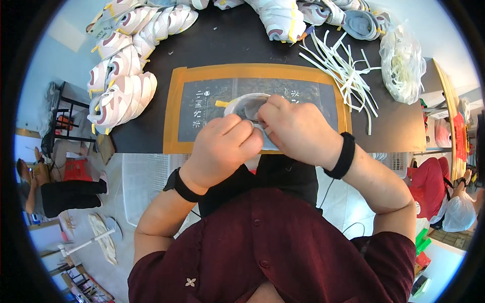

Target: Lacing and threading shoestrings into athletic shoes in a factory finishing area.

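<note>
A pale shoe upper (246, 99) with a yellow pull tab (221, 104) lies at the near side of a taped mat, its grey-lined opening facing up. My left hand (227, 141) is closed on its near left side, thumb and curled fingers together. From the right, my right hand (295, 121) reaches over the opening, its fingers pinched close to the left fingertips. Something thin and dark shows between the two hands, too small to name. Both hands cover much of the upper, and the right fingertips are hidden.
The mat (202, 131) has an orange tape border (174, 108). Nested shoe uppers (126, 98) line the table's left side, with more bundles (278, 20) at the far edge. Loose white strips (348, 70) and a clear plastic bag (401, 65) lie right. A white crate (144, 187) stands below left.
</note>
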`<control>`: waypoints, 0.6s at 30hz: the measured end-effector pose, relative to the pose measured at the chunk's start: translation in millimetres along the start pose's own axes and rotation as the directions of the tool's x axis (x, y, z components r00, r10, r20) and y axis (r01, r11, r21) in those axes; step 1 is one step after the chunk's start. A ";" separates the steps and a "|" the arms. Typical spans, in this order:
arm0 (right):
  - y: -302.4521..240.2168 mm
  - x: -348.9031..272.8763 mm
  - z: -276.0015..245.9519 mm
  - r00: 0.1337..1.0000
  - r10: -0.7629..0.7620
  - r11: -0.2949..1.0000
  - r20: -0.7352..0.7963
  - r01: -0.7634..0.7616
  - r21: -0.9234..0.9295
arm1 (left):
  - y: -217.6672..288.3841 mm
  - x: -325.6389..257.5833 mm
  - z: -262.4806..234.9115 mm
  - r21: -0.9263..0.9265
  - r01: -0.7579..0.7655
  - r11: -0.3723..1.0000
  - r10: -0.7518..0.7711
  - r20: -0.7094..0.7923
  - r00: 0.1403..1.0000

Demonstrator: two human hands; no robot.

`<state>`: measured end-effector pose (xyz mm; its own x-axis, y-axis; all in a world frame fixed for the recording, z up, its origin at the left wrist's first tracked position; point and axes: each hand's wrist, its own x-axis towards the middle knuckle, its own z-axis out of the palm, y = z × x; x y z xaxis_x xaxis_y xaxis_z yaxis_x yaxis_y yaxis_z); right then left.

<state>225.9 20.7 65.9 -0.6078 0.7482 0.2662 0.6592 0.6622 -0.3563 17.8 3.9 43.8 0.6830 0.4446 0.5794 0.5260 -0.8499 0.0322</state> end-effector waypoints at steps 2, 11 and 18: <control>10.6 2.9 2.9 0.998 0.011 0.998 -0.057 -0.007 0.068 | 5.6 3.9 -1.6 -0.015 -0.012 1.000 0.013 0.033 0.999; 16.5 7.4 -12.4 0.890 0.366 0.373 0.272 -0.408 0.834 | 2.6 15.0 -23.5 0.041 -0.100 0.994 0.097 0.070 0.993; 17.7 -3.1 0.9 0.987 0.140 0.717 0.085 -0.160 0.678 | 2.3 5.3 -21.7 0.084 -0.089 0.992 0.083 0.073 0.994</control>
<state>239.0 30.0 57.9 -0.5451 0.8271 0.1368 0.2698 0.3275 -0.9055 11.6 -1.8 64.5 0.7593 0.3922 0.5192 0.5040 -0.8592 -0.0880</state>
